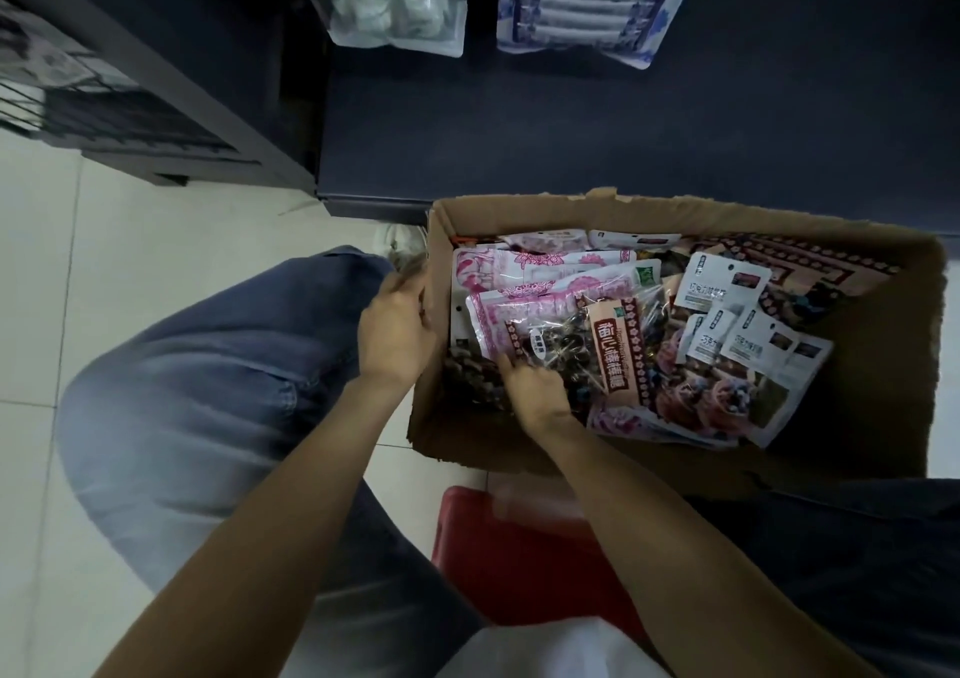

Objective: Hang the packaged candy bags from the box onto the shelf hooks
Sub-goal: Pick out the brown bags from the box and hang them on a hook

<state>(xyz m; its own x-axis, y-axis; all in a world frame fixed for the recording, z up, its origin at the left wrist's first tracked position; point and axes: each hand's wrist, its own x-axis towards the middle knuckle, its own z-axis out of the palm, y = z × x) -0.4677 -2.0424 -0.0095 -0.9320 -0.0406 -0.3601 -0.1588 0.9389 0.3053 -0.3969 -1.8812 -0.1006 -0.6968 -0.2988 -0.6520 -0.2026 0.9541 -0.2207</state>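
In the right middle of the frame, your box (883, 365) sits open on the floor, brown cardboard with a torn rim, packed with candy bags. On top near the centre lies a clear bag (597, 350) of dark wrapped sweets with a salmon label strip; pink-and-white bags (524, 272) lie behind it, and small white packets (727, 282) lie to its right.

Your right hand (535, 386) reaches into the box from the lower edge, forearm angled up and left, fingers curled down onto the lower left corner of the clear bag. Blur hides whether they pinch it or only touch it.

Your left hand (395, 329) is at the box's left wall, palm against the cardboard, fingers curled over the rim.

At the top of the frame, two hung bags (395, 1) show against the dark shelf (571, 131). A red stool (519, 563) is at lower centre.
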